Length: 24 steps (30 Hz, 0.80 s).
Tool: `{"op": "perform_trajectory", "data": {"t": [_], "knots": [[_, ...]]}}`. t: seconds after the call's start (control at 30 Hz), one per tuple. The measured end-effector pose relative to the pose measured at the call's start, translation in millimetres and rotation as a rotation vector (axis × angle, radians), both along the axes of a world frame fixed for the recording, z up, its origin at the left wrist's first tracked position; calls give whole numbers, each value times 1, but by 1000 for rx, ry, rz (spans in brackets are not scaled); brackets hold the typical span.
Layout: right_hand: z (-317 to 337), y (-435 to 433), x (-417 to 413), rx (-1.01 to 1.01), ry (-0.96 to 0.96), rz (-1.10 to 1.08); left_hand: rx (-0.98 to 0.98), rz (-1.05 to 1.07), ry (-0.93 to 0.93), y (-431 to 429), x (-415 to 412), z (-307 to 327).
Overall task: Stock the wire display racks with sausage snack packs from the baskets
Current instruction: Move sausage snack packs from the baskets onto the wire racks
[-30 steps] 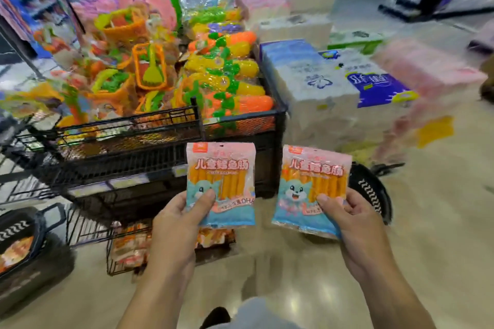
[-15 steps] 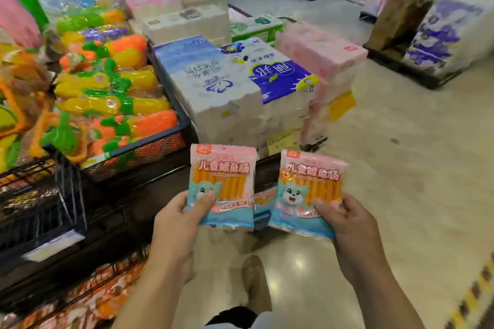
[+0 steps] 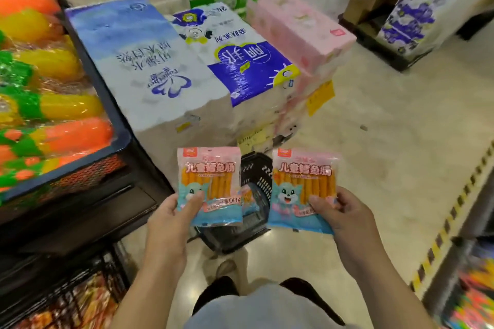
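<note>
**A:** Floor (image 3: 387,141) first: pale, glossy, filling the right half.

**B:** Next in size?

**A:** Stack of wrapped tissue packs (image 3: 149,67), white, blue and pink, standing on the floor at centre. Just beside it on the left, a black crate (image 3: 93,72) heaped with orange and yellow plastic toys (image 3: 72,136).

**B:** Lower down?

**A:** Wire rack (image 3: 80,283) at bottom left, under the crate, filled with bright packets too blurred to name. At the right, a shelf edge (image 3: 454,211) with yellow-and-black striping.

**B:** Basket?

**A:** Black basket (image 3: 256,168) on the floor at the foot of the tissue stack, mostly hidden behind the two packs, showing between them.

**B:** And the sausage packs?

**A:** Two, held upright in the air, side by side but apart, above the basket. Both pink on top and blue below, with orange sticks and a cartoon animal on the front.

**B:** Grip?

**A:** Left pack (image 3: 211,184) pinched at its lower left by the left hand (image 3: 171,222), fingers (image 3: 195,201) clenched on it, thumb on the front. Right pack (image 3: 302,184) grasped at its lower right by the right hand (image 3: 344,216), fingers (image 3: 319,203) likewise closed around it, thumb across the front.
</note>
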State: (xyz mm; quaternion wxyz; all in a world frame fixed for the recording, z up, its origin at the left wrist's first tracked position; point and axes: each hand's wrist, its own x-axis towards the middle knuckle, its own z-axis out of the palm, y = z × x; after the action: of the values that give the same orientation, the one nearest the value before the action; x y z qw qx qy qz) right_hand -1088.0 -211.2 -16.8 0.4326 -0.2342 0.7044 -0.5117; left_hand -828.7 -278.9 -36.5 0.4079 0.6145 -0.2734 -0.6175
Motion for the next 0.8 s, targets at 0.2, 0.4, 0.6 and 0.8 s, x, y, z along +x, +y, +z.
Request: {"op": "perform_trajectory", "data": {"t": [0.2, 0.4, 0.6, 0.8], "knots": [[-44, -65, -13, 137, -11, 107, 122, 77, -60, -37, -4, -50], [-135, -131, -39, 275, -5, 218, 301, 263, -58, -60, -32, -139], [-268, -194, -64, 391, -35, 334, 445, 355, -102, -89, -73, -265], [-416, -232, -86, 452, -67, 384, 526, 398, -85, -118, -110, -411]]}}
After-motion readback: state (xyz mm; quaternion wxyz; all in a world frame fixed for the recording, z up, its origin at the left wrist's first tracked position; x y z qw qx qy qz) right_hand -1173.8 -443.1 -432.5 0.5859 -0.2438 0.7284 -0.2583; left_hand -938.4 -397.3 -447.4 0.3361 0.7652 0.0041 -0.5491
